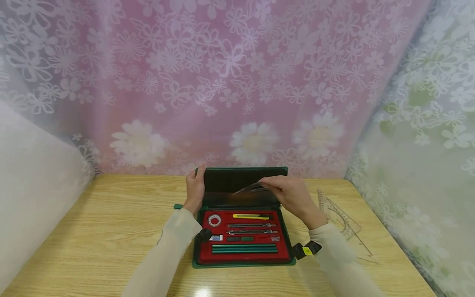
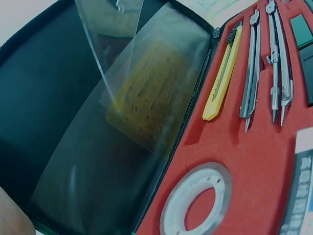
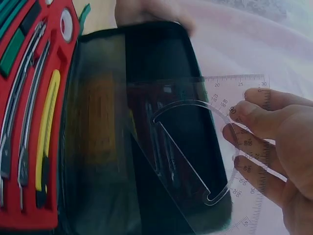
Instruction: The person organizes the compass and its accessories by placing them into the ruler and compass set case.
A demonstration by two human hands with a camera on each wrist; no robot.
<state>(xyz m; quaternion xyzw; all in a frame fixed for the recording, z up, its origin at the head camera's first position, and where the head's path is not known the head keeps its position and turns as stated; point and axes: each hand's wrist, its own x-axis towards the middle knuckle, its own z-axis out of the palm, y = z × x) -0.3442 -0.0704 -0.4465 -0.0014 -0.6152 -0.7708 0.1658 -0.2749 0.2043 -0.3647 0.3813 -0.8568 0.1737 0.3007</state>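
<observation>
A zip-up drawing set case [image 1: 245, 259] lies unfolded, its dark lid [image 1: 241, 175] raised at the back. My left hand [image 1: 194, 189] grips the lid's left edge. With my right hand [image 1: 293, 197] I pinch a clear triangular set square [image 3: 220, 84] with a protractor cut-out, held in front of the lid. Its far corner is at the clear pocket [image 2: 63, 181] on the lid's inside; the left wrist view does not settle how far in it is. Behind that pocket's film sits a yellowish stencil template [image 2: 146, 107].
The red tray holds a yellow cutter [image 1: 250, 216], compasses [image 1: 252, 232], a white tape roll [image 1: 214, 220], an eraser [image 1: 216, 238] and green pencils [image 1: 245, 248]. Another clear set square [image 1: 337, 216] lies on the wooden table [image 1: 92, 239] at the right. A flowered curtain [image 1: 208, 82] hangs behind.
</observation>
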